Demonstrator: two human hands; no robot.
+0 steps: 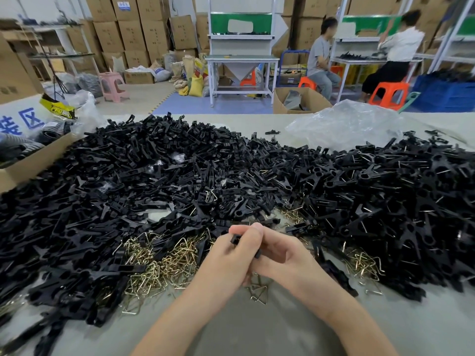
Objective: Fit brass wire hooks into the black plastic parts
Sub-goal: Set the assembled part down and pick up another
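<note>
- The black plastic part (235, 238) is a small, matte, dark moulded piece. Only two bits of it show: a blocky end by the left fingertips and a corner lower down between the palms. The rest is hidden.
- Judged from those two bits, its long axis runs slantwise, from upper left and farther away to lower right and nearer. Which end is which cannot be told.
- It is held between both hands above the desk (257, 335), just in front of the heaps.
- The left hand (228, 260) has its fingers curled round the part, and the right hand (285, 255) closes its fingers on it from the other side; the two hands touch.
- Whether a hook is also in the grip cannot be told.
- A pile of black parts (180, 176) spans the desk behind the hands.
- Brass wire hooks (164, 263), bent into triangular loops, lie heaped just left of the hands, with a few under the wrists.
</note>
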